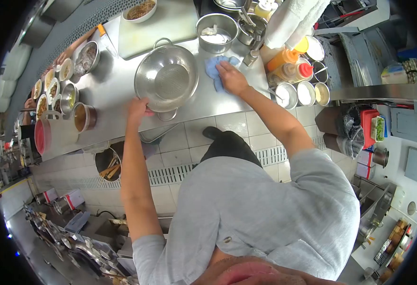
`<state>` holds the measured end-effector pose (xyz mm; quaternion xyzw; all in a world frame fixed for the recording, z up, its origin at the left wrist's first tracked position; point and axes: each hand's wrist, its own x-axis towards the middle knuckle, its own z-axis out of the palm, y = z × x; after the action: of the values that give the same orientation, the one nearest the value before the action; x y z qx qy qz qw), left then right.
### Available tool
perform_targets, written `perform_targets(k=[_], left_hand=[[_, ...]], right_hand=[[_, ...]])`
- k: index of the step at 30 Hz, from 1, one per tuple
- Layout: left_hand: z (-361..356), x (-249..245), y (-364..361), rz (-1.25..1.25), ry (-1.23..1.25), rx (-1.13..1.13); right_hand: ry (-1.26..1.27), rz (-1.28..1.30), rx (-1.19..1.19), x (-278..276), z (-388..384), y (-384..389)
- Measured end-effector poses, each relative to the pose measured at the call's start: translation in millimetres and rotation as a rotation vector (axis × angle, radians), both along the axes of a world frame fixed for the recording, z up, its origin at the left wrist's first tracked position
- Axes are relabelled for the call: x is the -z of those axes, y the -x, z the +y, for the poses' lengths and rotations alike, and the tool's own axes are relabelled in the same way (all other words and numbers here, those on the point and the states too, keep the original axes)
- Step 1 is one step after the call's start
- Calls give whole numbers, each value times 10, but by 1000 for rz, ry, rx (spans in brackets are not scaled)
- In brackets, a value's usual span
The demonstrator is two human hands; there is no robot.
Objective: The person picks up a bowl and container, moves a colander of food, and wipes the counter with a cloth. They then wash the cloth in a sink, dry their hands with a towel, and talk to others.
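On the brushed steel counter (108,85), the left hand (138,108) is closed on the near rim of a round, perforated metal colander (168,78). The right hand (231,78) lies flat, palm down, on a crumpled blue cloth (215,66) just beside it. A steel bowl (216,32), plastic squeeze bottles (291,71) and small round seasoning tins (305,92) crowd the cloth's far side.

Blue cloth (216,65), right of the colander (166,78): near part covered by the right hand (232,78).
Left hand (138,110), at the colander's near-left rim: fingers curl out of sight, grip unclear.
Bowl (147,18), beyond the colander: cut by the top edge.
Small dishes (52,90), far left of the colander: contents too small to tell.
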<state>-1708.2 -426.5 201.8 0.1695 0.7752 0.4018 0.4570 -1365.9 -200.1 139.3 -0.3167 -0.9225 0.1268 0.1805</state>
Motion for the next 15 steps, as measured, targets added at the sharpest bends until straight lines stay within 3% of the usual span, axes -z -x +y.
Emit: perform_targets(k=[3, 9, 15], left_hand=[[68, -31, -107, -52, -17, 1], [237, -82, -281, -27, 19, 4], [421, -165, -476, -47, 18, 72]], right_hand=[[116, -38, 48, -52, 263, 250], [1, -40, 178, 32, 448, 378], [-152, 66, 210, 120, -78, 36]])
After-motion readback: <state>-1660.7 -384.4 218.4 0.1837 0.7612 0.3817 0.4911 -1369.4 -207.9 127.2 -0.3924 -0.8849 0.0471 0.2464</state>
